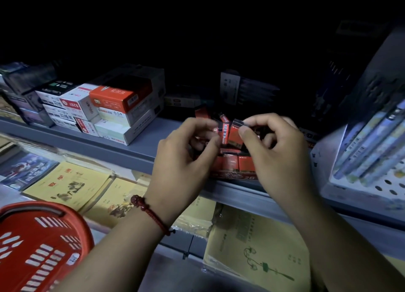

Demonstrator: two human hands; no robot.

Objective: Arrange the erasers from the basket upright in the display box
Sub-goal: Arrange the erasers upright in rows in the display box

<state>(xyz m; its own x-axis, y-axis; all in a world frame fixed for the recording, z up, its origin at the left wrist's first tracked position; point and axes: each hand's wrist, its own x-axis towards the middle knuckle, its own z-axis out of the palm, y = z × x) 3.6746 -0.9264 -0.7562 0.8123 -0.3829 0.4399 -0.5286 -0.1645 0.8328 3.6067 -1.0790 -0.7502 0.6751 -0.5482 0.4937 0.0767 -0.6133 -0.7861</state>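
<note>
Pinching erasers (225, 132) in curled fingertips (242, 134), left hand (186, 156) and right hand (280, 153) hang just above the box (232, 177); probably light, stiff: grip flat sides

Barcode eraser (225, 132): red sleeve, white barcode strip facing camera, upright, pinched by left hand (186, 158) above display box.
Red-face eraser (235, 136): red sleeve, clear wrap glinting at top, upright, touching the barcode eraser's right side, pinched by right hand (274, 149).
Display box (241, 177): low red carton, "2B" on front wall, on grey shelf edge.
Front-row erasers (230, 163): red, upright, side by side in box.
Back erasers (201, 112): tilted, jumbled, dim.
Basket (43, 248): red slotted plastic, lower left, well apart from box.
</note>
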